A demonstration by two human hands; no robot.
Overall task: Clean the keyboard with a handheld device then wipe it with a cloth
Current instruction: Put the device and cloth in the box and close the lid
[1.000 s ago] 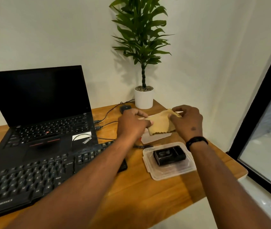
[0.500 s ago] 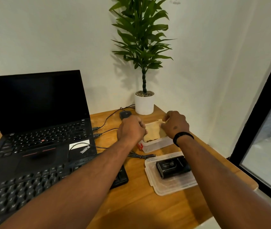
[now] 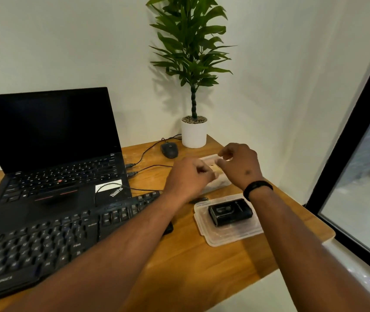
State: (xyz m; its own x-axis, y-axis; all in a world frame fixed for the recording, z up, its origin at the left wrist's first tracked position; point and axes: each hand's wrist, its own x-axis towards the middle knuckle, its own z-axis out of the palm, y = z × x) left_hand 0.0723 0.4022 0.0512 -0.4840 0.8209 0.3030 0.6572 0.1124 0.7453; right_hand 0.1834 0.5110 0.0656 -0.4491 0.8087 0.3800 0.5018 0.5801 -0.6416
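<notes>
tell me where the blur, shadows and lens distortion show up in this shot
Head view: the fingers of the left hand and right hand are smeared by motion blur over the small box, while the keyboard stays fairly sharp; the plant throws a soft shadow leftward onto the wall; wide-angle distortion slants the black window frame and stretches both forearms.
</notes>
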